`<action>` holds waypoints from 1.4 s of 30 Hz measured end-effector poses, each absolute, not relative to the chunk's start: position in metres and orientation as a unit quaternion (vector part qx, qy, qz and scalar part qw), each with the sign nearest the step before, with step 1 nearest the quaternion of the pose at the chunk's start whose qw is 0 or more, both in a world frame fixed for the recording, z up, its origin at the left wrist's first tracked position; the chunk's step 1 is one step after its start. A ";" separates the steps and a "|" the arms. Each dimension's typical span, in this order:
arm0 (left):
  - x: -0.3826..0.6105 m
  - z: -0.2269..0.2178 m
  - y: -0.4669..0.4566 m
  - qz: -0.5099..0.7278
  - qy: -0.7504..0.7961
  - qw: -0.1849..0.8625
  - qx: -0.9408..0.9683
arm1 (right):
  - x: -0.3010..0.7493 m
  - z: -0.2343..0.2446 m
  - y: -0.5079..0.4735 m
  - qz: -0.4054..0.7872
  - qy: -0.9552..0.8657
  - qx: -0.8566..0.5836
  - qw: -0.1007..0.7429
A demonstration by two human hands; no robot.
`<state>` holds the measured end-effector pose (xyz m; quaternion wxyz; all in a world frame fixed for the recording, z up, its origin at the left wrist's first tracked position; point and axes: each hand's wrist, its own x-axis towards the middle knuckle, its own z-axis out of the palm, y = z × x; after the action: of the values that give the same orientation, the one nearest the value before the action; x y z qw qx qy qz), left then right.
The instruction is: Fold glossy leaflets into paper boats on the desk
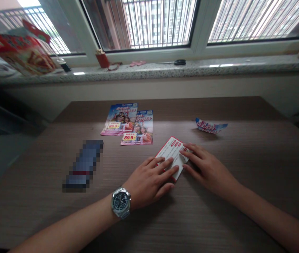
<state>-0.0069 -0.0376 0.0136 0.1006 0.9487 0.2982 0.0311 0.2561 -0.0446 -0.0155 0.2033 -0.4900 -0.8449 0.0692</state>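
A white leaflet with red edging [171,149], folded, lies on the brown wooden table [244,165] in front of me. My left hand [149,181], with a wristwatch on its wrist, rests flat on the leaflet's near end, fingers stretched out. My right hand [207,168] lies flat beside it, its fingertips pressing the leaflet's right edge. Neither hand grips anything.
Two colourful flyers [128,123] lie side by side farther back on the table. A folded paper boat [210,125] stands at the right. A blurred-out dark object [85,165] lies to the left. The stone windowsill [165,70] holds a red packet, scissors and bags.
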 end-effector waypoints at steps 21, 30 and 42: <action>0.021 -0.002 0.015 0.078 0.316 0.104 0.940 | 0.272 -0.013 -0.027 0.195 -0.853 -0.439 0.204; 0.018 -0.006 0.016 0.088 0.327 0.119 0.933 | 0.272 -0.015 -0.024 0.183 -0.821 -0.471 0.266; 0.017 -0.008 0.018 0.092 0.322 0.122 0.934 | 0.272 -0.015 -0.008 0.139 -0.810 -0.495 0.282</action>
<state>0.0170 0.0184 -0.0081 0.1223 0.9343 0.3219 0.0921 0.2719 -0.0078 -0.0149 0.2818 -0.4949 -0.8102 0.1388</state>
